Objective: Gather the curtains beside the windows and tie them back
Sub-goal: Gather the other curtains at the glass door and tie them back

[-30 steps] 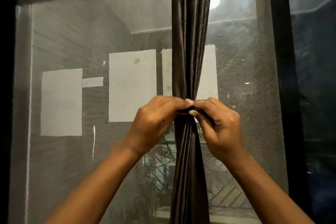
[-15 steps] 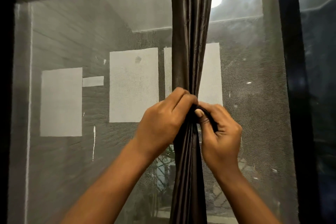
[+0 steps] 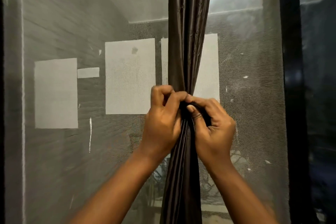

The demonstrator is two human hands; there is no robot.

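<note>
Curtain: a dark brown, glossy curtain (image 3: 187,42) hangs in a bunched column down the centre of the frame, from the top edge to the bottom edge; it is pinched to its narrowest at mid-height, between the two hands, and spreads a little above and below that point

Tie: a dark band (image 3: 195,104) of the same colour crosses the front of the bunch at the narrow point; whether it is a separate strip or part of the curtain cannot be told

Left hand: the left hand (image 3: 163,120) sits on the left of the bunch, fingers curled against the fabric at the narrow point; its fingertips meet those of the other hand

Right hand: the right hand (image 3: 212,123) sits on the right, thumb and forefinger pinching the dark band, the other fingers curled behind it

Window: a mesh screen (image 3: 254,78) fills the frame behind the curtain; a black frame post (image 3: 291,96) stands upright at the right

Beyond the screen: pale rectangular patches (image 3: 130,76) on a grey wall at centre left; a bright light at the top, right of the curtain
</note>
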